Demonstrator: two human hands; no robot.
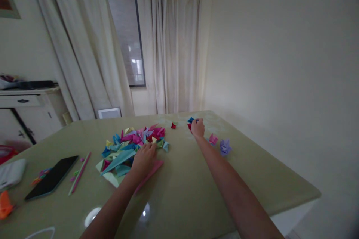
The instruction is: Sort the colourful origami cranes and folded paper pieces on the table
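A heap of colourful folded-paper origami pieces (123, 157) lies left of the middle of the table. My left hand (144, 157) rests palm down on its right side, fingers reaching over the pieces, nothing visibly gripped; the fingertips are partly hidden. Farther out to the right, my right hand (198, 127) is closed at a blue folded-paper piece (190, 120). A red piece (189, 127) shows just below the blue one, partly behind the fingers. Beside my right forearm sit a pink origami piece (213, 139) and a purple one (225, 147). One small red piece (173, 125) lies between the hands.
On the left are a black tablet (53, 177), a pink and green stick-like pair (80, 173), a white device (12, 173) and an orange folded piece (5, 205). The table (179, 201) meets a wall at right. Curtains (176, 44) hang behind it.
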